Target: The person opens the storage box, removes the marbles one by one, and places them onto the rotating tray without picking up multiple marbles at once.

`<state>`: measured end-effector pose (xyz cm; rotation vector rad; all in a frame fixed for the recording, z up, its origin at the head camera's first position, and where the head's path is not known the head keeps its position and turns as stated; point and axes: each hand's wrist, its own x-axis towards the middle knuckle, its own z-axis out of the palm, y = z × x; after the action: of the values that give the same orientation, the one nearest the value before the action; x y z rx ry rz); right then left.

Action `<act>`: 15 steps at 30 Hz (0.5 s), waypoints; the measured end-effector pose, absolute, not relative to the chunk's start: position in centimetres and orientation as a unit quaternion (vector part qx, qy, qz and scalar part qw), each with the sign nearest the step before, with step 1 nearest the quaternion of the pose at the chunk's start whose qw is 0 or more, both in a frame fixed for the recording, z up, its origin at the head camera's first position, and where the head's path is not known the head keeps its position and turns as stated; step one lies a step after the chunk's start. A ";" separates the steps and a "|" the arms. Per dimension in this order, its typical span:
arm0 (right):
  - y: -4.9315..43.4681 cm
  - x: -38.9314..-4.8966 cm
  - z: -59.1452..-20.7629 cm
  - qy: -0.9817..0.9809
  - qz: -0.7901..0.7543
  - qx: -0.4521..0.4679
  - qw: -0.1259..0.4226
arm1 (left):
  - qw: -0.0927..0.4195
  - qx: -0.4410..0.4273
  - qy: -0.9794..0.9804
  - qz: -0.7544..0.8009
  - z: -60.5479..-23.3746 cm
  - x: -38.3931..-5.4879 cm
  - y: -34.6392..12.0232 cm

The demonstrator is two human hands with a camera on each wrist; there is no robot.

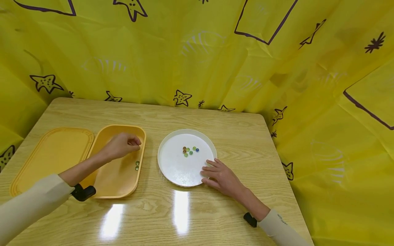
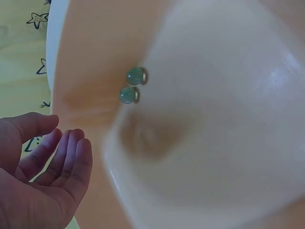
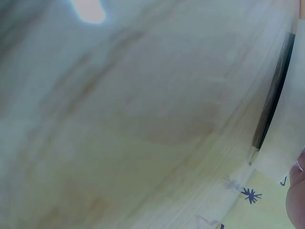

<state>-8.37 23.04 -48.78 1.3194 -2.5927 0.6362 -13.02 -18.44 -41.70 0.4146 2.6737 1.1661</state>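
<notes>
Above the right side of an orange plastic container (image 1: 118,193) hovers my left hand (image 1: 123,145), its fingers loosely bent. In the left wrist view a gap shows between thumb and fingertips, with nothing visible between them. Two green glass marbles (image 2: 131,86) lie side by side in the container along its right wall. My right hand (image 1: 223,177) reaches over the right front rim of a round white tray (image 1: 172,171), fingers spread and relaxed. Several glass marbles (image 1: 191,152), green, amber and blue, sit grouped on that tray. Only a sliver of the right hand enters the right wrist view.
Left of the container lies a matching orange lid (image 1: 55,160), flat on the wooden table (image 1: 147,218). A yellow patterned curtain (image 1: 160,61) hangs behind the table and along its right side. Dark wrist cameras (image 1: 83,193) sit on both wrists.
</notes>
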 end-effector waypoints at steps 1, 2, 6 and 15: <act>23.1 -8.4 -48.8 -0.867 0.213 0.442 0.082 | 0.103 0.140 0.904 0.391 -41.8 -13.0 -18.4; 23.1 -8.4 -48.8 -0.868 0.214 0.442 0.081 | 0.110 0.140 0.904 0.389 -42.0 -12.9 -18.5; 23.1 -8.4 -48.9 -0.866 0.215 0.445 0.084 | 0.140 0.136 0.899 0.391 -42.6 -12.9 -18.5; 23.1 -8.5 -48.9 -0.862 0.217 0.449 0.091 | 0.194 0.140 0.888 0.393 -43.7 -12.6 -18.6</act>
<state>-8.52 23.07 -48.90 1.3334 -2.5620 0.6454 -12.61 -18.64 -43.69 0.3938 2.4893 1.1022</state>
